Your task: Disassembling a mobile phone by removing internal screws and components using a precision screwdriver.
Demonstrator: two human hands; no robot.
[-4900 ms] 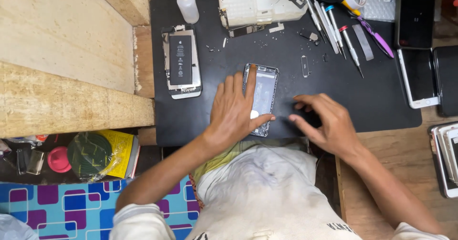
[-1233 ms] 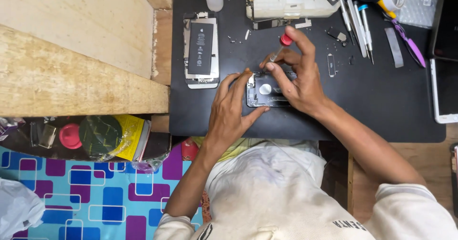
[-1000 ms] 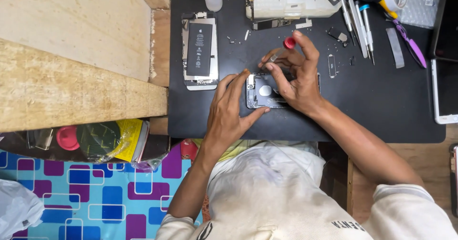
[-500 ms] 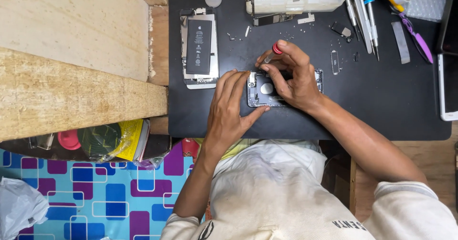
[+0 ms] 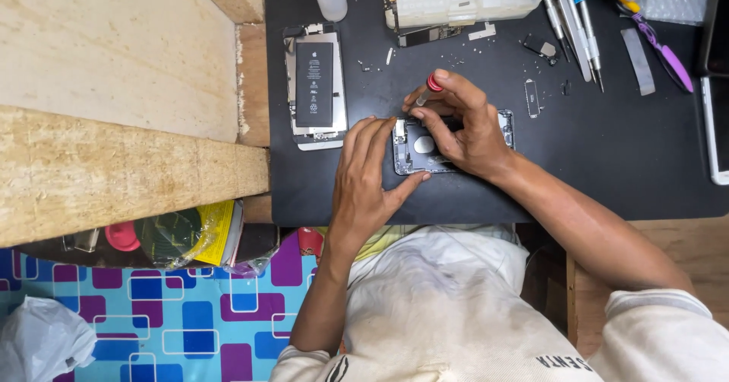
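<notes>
On the black mat (image 5: pixel 607 162), the left hand (image 5: pixel 368 173) presses flat, fingers spread, on the opened phone shell (image 5: pixel 416 148). The right hand (image 5: pixel 463 124) pinches a red-capped screwdriver (image 5: pixel 427 89) over it. Another opened phone (image 5: pixel 315 86) (black battery with a small white label) lies just left.

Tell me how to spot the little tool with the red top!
Find the black mat, then the opened phone under both hands in its middle. The right hand pinches a thin screwdriver over it; unlike the tools lying at the mat's top edge, it has a red cap.
</notes>
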